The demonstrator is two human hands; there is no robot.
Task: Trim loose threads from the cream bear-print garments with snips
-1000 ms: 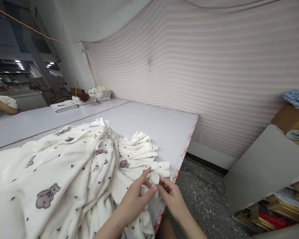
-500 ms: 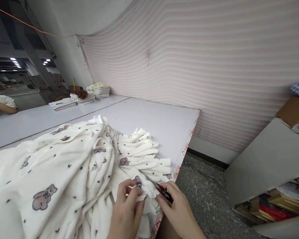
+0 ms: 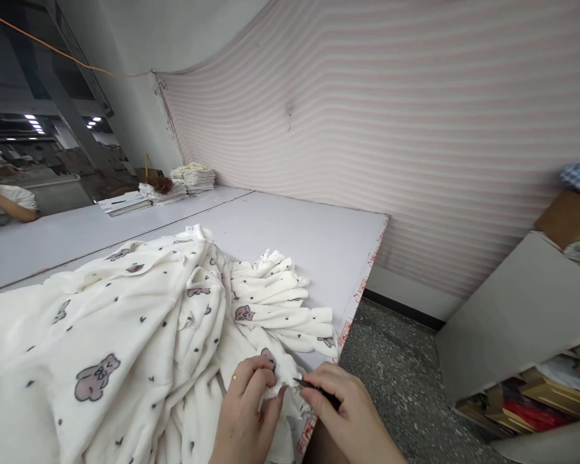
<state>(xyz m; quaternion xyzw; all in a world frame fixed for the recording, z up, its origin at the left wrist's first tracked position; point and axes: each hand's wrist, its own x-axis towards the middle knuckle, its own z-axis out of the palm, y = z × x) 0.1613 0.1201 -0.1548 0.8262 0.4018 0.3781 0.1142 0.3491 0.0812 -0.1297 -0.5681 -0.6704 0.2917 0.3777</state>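
Note:
A pile of white, soft garments [image 3: 125,322] with pinkish bear prints and small dark marks spreads over the near part of the table. My left hand [image 3: 249,409] is closed, its fingers pinching the edge of a white garment close to the table's right corner. Between the fingers and thumb of my right hand [image 3: 350,412] is a pair of black thread snips [image 3: 326,394]. Their pointed tips face left and reach the garment's edge, just right of my left fingertips. Several gathered sleeves [image 3: 275,287] lie fanned out beyond my hands.
On the pale table [image 3: 314,225], stacks of folded cloth [image 3: 193,179] stand at the back left. A person [image 3: 12,203] leans at the far left. Striped fabric [image 3: 367,116] hangs behind. Right of the table are a speckled floor [image 3: 391,367] and a grey shelf unit [image 3: 502,309].
The snips have turned in my right hand, and their tips have come left to the garment's edge, blades now closer together. My left hand keeps its pinch, shifted slightly. The view has moved a little.

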